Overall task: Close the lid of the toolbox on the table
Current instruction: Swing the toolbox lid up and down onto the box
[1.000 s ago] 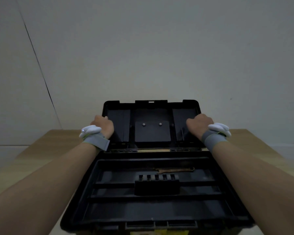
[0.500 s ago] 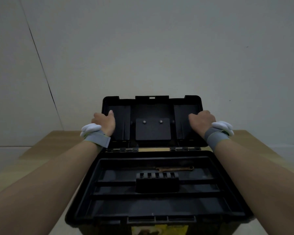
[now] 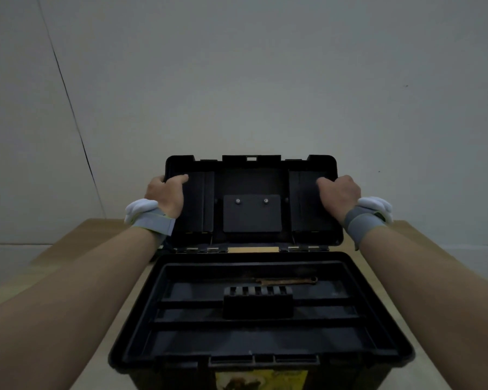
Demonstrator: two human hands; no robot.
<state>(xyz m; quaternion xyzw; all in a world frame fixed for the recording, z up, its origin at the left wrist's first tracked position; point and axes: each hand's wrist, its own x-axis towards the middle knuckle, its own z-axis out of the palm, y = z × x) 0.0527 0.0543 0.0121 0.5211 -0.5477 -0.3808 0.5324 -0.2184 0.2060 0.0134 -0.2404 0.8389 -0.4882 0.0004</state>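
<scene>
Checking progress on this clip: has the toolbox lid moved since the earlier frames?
Yes. The lid has swung up and toward the person, standing taller against the toolbox base, with the left hand and right hand gripping its sides.

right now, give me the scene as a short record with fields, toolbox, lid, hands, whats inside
toolbox: black toolbox on a wooden table, base open toward the camera
lid: lid open, standing roughly upright at the far hinged edge
left hand: left hand grips the lid's left edge, thumb on the inner face
right hand: right hand grips the lid's right edge
inside: black tray with a centre handle; a rusty tool lies at its far side
wrists: grey wrist bands on both
</scene>
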